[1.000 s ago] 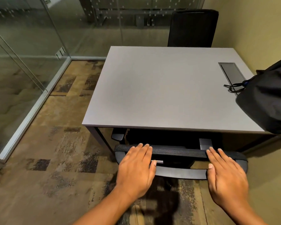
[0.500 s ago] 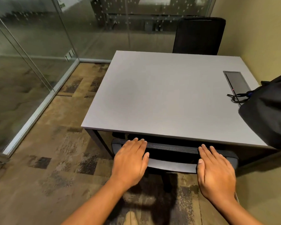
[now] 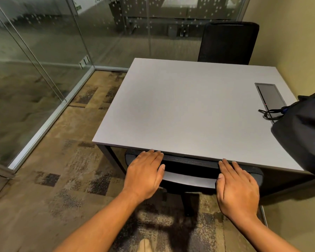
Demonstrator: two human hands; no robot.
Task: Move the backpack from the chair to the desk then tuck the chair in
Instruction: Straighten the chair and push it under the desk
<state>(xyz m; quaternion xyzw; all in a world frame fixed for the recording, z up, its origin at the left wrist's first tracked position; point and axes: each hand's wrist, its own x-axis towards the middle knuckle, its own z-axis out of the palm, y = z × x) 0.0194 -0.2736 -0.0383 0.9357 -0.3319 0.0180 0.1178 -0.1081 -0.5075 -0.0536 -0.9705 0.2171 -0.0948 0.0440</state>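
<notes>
The black backpack (image 3: 304, 135) rests on the right end of the grey desk (image 3: 189, 110), partly cut off by the frame's edge, with a thin strap lying on the desk top. The black mesh chair (image 3: 189, 168) stands under the desk's near edge; only the top of its backrest and a grey crossbar show. My left hand (image 3: 144, 173) lies flat on the left part of the backrest top, fingers together and pointing forward. My right hand (image 3: 238, 188) lies flat on the right part in the same way. Neither hand curls around anything.
A second black chair (image 3: 227, 42) stands at the desk's far side. A grey cable hatch (image 3: 269, 95) sits in the desk near the backpack. Glass walls (image 3: 44, 60) run along the left and back. A yellow wall (image 3: 298, 42) borders the right. Patterned carpet (image 3: 53, 179) covers the floor.
The chair has slid further under the desk with both hands flat on its backrest. Its armrest and seat parts are no longer visible.
</notes>
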